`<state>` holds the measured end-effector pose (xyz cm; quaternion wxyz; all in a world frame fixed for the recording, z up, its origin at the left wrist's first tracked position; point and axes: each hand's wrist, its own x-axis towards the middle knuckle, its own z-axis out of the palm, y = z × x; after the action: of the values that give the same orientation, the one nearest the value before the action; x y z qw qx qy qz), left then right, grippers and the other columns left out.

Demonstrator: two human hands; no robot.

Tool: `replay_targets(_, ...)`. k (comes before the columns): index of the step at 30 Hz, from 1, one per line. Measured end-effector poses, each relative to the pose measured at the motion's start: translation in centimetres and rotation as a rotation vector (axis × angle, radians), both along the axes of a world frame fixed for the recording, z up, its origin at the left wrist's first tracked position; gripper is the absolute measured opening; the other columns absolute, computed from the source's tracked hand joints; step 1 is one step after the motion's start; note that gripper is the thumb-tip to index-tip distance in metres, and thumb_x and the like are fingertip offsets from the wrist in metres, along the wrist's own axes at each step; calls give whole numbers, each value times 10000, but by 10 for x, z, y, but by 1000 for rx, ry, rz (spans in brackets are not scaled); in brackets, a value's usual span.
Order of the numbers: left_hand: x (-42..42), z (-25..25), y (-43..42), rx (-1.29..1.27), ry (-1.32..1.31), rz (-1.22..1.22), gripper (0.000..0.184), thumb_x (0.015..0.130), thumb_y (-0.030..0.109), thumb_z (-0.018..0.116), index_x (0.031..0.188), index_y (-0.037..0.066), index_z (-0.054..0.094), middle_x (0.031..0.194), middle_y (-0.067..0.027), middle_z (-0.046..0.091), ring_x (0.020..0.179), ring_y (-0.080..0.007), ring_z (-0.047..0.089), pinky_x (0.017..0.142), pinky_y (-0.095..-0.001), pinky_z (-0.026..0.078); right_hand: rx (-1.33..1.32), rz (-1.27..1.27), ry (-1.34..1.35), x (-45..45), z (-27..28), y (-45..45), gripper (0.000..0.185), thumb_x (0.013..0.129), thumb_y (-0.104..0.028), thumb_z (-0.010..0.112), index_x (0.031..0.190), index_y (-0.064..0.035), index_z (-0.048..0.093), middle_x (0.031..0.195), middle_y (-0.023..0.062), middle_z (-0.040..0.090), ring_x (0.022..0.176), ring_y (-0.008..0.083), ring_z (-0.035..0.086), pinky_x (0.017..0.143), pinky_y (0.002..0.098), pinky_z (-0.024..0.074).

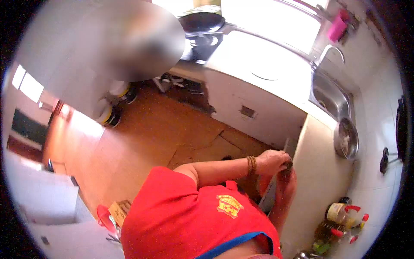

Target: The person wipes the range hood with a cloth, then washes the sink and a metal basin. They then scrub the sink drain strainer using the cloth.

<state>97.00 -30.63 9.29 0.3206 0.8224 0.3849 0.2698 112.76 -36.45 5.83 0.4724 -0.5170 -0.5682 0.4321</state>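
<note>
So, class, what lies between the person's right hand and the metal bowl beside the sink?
In the head view, only bare countertop lies between the right hand and the metal bowl.

Took left hand (271,162) as clock centre. Was free to pass at three over pale worktop (321,172), between bottles (343,216) at four and steel bowl (346,139) past two. Was checked between one and two by sink (331,98), at one by tap (334,47). Was stopped at eleven by cabinet front (230,93); at twelve was free over white counter (276,56). Found open room at ten above floor (170,114). Was crowded at five by right hand (286,183).
</note>
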Motion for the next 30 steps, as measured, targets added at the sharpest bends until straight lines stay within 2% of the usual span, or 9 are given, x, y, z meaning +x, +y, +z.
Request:
replay_targets(5,53,-5,101,-23,193,-197,171,797,165,559,928,55,568,896,-138,591,849,-319,572,764,-364,481,0,-224,63,28,18,74,305,887,-172,489,1142,-12,533,1079,113,571,981,214,560,833,347,463)
replay_targets(11,105,1,233,-437,-359,-242,258,895,227,495,966,-7,579,765,-65,593,603,-125,524,542,-255,453,-207,-541,667,91,51,159,237,879,-160,527,1068,-34,594,992,103,623,914,206,606,760,337,508)
replay_targets(14,140,19,301,-922,-454,-221,250,914,240,460,1010,31,558,738,-9,553,529,-48,414,447,-188,338,-120,-639,334,143,58,204,291,891,-278,524,1046,-45,609,923,48,638,820,151,620,728,293,496)
replay_targets(18,185,22,377,-1168,-622,-396,332,944,289,360,1006,25,552,709,-33,554,571,-95,503,479,-224,425,-141,-765,-35,214,45,245,316,870,-310,554,1037,-48,615,894,61,647,823,185,630,734,298,499)
replay_targets(21,231,-7,416,-1572,-762,-506,404,903,432,423,1034,76,561,881,-79,624,674,-182,596,482,-325,480,-121,-680,-409,277,16,278,400,850,-330,581,1138,-54,561,1073,135,603,930,257,610,802,367,485)
replay_targets(23,259,-12,427,-1665,-730,-557,418,894,457,429,1045,89,559,909,-77,626,696,-195,605,498,-341,485,-289,-596,-949,297,10,301,520,828,-315,609,1263,-76,455,1325,196,401,1128,343,484,895,477,418)
replay_targets(26,292,-23,429,-1757,-716,-619,440,883,490,435,1065,107,552,943,-69,626,736,-209,616,530,-366,491,-525,-531,-1163,301,15,335,556,845,-318,567,1337,-150,369,1417,204,230,1244,393,323,936,544,353)
replay_targets(28,315,-34,433,-1827,-649,-641,467,891,503,409,1124,114,521,984,-67,613,772,-208,616,575,-380,496,-570,-549,-1195,335,-81,356,495,856,-321,538,1308,-168,409,1390,207,266,1237,406,320,919,544,369)
replay_targets(30,342,-38,432,-1809,-660,-715,475,898,499,396,1149,111,506,1010,-68,602,801,-211,611,599,-384,500,-546,-384,-1289,336,-51,356,339,866,-301,485,1179,-185,541,1303,198,362,1172,409,378,862,518,419)
